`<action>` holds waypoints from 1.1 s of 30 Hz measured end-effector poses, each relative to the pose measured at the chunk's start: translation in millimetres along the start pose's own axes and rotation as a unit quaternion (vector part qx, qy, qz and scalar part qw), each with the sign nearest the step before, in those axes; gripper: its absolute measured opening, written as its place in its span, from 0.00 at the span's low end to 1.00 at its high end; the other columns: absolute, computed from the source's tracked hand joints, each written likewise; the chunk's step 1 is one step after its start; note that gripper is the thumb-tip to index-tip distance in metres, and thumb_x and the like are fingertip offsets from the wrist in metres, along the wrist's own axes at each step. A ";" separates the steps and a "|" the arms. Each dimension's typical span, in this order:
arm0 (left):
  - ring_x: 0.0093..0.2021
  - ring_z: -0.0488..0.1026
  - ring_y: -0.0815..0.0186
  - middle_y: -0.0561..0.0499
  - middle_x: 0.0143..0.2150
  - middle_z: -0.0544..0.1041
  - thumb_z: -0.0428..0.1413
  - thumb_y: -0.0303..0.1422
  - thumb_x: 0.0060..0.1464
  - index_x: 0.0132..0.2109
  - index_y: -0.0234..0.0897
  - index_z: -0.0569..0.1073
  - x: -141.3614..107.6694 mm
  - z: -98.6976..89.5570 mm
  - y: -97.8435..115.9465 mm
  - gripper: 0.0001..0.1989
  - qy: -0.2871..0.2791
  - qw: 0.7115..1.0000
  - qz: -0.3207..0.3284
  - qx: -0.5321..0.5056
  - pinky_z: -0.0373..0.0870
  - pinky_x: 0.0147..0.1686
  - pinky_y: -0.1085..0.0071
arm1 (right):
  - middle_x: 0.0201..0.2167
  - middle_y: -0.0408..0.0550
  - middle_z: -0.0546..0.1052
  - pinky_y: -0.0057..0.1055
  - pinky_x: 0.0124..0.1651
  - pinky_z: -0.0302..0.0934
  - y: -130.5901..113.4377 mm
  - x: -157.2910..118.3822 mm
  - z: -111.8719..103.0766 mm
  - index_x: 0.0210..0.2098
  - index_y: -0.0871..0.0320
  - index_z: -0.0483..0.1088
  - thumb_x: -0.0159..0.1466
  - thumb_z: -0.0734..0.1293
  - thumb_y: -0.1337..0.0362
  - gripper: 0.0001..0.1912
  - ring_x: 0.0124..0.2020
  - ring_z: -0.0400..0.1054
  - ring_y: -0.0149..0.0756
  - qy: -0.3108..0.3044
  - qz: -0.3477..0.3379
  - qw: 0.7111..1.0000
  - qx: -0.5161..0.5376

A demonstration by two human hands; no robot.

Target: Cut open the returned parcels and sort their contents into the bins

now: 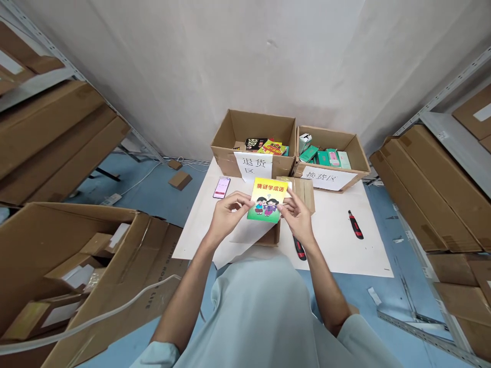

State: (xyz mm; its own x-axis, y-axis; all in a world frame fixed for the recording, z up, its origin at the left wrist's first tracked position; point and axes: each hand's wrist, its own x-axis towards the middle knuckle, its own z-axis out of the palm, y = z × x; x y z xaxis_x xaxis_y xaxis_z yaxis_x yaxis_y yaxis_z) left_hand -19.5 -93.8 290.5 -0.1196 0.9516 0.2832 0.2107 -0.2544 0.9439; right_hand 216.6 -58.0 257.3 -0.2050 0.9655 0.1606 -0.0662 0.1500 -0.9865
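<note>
Both hands hold up a small book (267, 200) with a yellow and green cover showing two cartoon children and red Chinese lettering. My left hand (230, 213) pinches its left edge. At the right edge, my right hand (297, 214) grips it between thumb and fingers. Behind and below the book lies an open cardboard carton (305, 193), partly hidden by the book and my right hand. A black and red utility knife (299, 249) rests beside my right wrist.
Two labelled cardboard boxes stand at the table's back: one with books (245, 166), one with green packages (330, 179). A phone (221, 187) and another utility knife (355, 225) lie on the white table (345, 255). A large parcel box (149, 266) stands left; shelves flank both sides.
</note>
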 end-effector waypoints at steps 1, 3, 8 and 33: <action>0.42 0.82 0.61 0.46 0.42 0.86 0.68 0.43 0.62 0.38 0.41 0.85 -0.3 -0.5 -0.6 0.11 -0.004 1.000 -0.006 0.008 0.74 0.34 0.70 | 0.50 0.50 0.85 0.33 0.41 0.77 1.0 -1.0 0.5 0.68 0.48 0.74 0.69 0.78 0.44 0.33 0.40 0.79 0.37 0.001 0.011 1.000 0.007; 0.43 0.81 0.61 0.45 0.45 0.86 0.66 0.44 0.65 0.45 0.42 0.88 -0.9 -1.5 -1.9 0.12 -0.011 1.000 -0.022 0.017 0.73 0.32 0.71 | 0.52 0.50 0.83 0.31 0.35 0.76 1.4 -2.9 1.2 0.69 0.46 0.71 0.68 0.78 0.44 0.34 0.37 0.78 0.36 -0.001 0.021 1.000 0.011; 0.45 0.81 0.61 0.44 0.53 0.86 0.60 0.44 0.69 0.53 0.42 0.87 -0.4 -4.8 -4.4 0.16 -0.041 0.998 -0.045 0.022 0.76 0.33 0.71 | 0.53 0.49 0.82 0.29 0.27 0.74 -4.9 -4.2 1.2 0.63 0.45 0.72 0.66 0.79 0.44 0.31 0.32 0.76 0.33 0.008 0.029 0.999 0.025; 0.23 0.66 0.69 0.54 0.23 0.72 0.66 0.60 0.60 0.34 0.37 0.83 26.8 5.9 5.3 0.28 0.015 0.996 -0.090 -0.020 0.65 0.23 0.71 | 0.19 0.42 0.77 0.27 0.20 0.60 -25.4 18.6 16.7 0.29 0.54 0.74 0.65 0.74 0.30 0.32 0.17 0.68 0.31 0.031 0.075 0.997 0.001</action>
State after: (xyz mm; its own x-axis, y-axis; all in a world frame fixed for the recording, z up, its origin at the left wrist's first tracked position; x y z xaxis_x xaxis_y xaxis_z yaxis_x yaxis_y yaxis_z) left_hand -15.9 -68.6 302.0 -0.1799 0.9771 0.1140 0.1439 -0.0885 0.9856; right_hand 198.1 -47.4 285.9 -0.1515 0.9884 0.0085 -0.0412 0.0022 -0.9991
